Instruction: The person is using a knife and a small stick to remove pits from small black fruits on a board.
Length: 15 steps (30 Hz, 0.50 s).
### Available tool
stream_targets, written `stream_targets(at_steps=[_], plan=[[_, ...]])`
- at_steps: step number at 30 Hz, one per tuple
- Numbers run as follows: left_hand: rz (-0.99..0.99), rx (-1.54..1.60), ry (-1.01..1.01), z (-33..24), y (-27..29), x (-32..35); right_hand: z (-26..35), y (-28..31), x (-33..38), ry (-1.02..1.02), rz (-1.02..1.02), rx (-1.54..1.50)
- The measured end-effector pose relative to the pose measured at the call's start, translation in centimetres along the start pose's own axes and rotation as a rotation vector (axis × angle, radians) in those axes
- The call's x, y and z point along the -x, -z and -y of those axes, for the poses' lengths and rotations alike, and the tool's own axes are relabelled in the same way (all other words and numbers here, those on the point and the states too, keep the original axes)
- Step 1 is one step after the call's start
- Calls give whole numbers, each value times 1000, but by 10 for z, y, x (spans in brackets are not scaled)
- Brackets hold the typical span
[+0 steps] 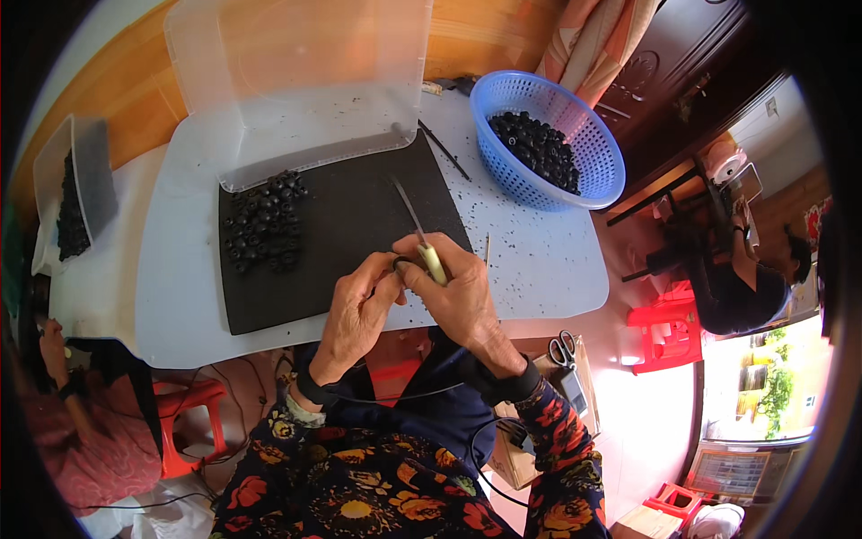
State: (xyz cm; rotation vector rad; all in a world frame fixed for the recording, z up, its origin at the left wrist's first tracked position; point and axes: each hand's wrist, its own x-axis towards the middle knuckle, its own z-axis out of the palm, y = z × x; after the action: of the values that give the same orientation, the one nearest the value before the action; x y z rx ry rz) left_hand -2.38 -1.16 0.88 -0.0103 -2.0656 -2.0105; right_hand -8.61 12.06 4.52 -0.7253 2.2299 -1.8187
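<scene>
My two hands meet above the near edge of a black mat. Fingers of my left hand pinch a small black rubbery piece, ring-like as far as it shows. In my right hand is a knife with a pale yellow handle and a thin curved blade pointing up and away; the right thumb rests near the black piece. To the left on the mat lies a heap of small round black parts, several with a hole.
A blue perforated basket with black parts stands far right on the light table, among black scraps. A clear plastic bin lies tipped behind the mat. Scissors lie on a box at lower right. Another person's hand is far left.
</scene>
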Motion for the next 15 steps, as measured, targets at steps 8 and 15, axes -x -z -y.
stream_targets(at_steps=[8, 15], plan=[[51, 177, -11, 9, -13, -2, -10, 0, 17, -27, -128, -148], [27, 240, -4, 1, -23, 2, -9, 7, 26, -73, -126, -260]])
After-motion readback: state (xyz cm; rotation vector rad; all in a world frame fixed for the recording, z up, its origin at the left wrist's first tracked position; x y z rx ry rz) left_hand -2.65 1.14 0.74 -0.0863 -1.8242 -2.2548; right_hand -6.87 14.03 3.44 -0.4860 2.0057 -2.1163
